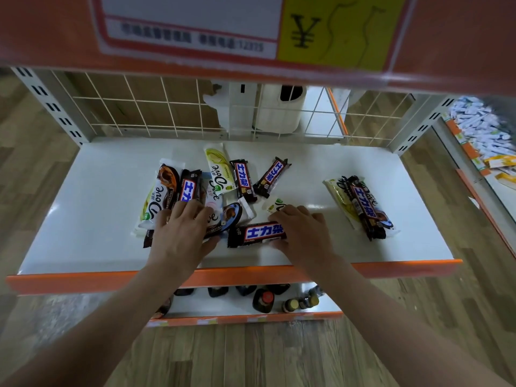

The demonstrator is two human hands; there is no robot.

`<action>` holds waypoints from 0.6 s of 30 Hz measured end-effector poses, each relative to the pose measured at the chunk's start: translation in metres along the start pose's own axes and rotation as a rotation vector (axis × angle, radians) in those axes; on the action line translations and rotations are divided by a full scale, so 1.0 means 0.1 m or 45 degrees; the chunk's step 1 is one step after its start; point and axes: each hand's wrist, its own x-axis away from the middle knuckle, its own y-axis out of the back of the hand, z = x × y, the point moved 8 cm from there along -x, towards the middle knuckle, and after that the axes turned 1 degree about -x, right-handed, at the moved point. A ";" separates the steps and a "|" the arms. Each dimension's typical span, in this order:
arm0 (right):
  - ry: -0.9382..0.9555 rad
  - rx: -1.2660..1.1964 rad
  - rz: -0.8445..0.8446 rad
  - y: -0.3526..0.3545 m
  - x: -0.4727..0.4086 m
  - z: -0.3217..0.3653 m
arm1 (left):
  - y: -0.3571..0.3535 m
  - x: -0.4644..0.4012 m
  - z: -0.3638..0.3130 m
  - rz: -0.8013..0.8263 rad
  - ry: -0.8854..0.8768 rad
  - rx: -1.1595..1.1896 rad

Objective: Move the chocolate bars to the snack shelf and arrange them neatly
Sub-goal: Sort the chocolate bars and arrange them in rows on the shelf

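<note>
R hand (300, 230) on 士力架 bar (257, 234)

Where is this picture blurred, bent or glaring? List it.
Head view: the price sign up close is out of focus, its print unreadable; shelf edges bow from the wide lens; faint glare on the shelf's right side; corners go dark; the chocolate bars by the hands stay sharp.

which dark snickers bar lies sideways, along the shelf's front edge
The dark bar nearest the front edge, touching the right hand; the other dark bars point front to back.
</note>
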 end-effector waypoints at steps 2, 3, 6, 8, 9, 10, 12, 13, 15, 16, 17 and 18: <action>0.024 0.024 0.016 -0.01 -0.01 0.02 | 0.01 -0.01 0.04 -0.020 0.056 0.000; 0.028 0.031 0.019 -0.01 -0.01 0.02 | 0.00 0.00 0.07 -0.020 0.095 0.006; 0.033 0.043 0.021 -0.02 0.00 0.03 | -0.02 0.03 0.13 -0.003 0.196 0.064; 0.037 0.054 0.018 -0.01 0.02 0.03 | 0.00 0.06 0.14 -0.004 0.229 0.121; 0.036 0.057 0.008 0.00 0.04 0.03 | 0.02 0.07 0.14 -0.007 0.233 0.139; 0.032 0.063 -0.006 0.01 0.07 0.03 | 0.04 0.07 0.13 -0.010 0.231 0.151; 0.016 0.068 -0.036 0.05 0.13 0.01 | 0.10 0.09 0.13 -0.017 0.225 0.168; 0.008 0.065 -0.048 0.07 0.16 0.00 | 0.14 0.10 0.13 -0.025 0.221 0.177; 0.000 0.051 -0.085 0.15 0.24 -0.02 | 0.23 0.11 0.12 -0.045 0.204 0.194; 0.000 0.041 -0.103 0.19 0.28 -0.02 | 0.28 0.12 0.11 -0.056 0.191 0.198; 0.003 0.036 -0.119 0.25 0.33 -0.02 | 0.34 0.13 0.09 -0.069 0.182 0.202; 0.006 0.037 -0.130 0.30 0.38 -0.02 | 0.41 0.15 0.07 -0.084 0.180 0.205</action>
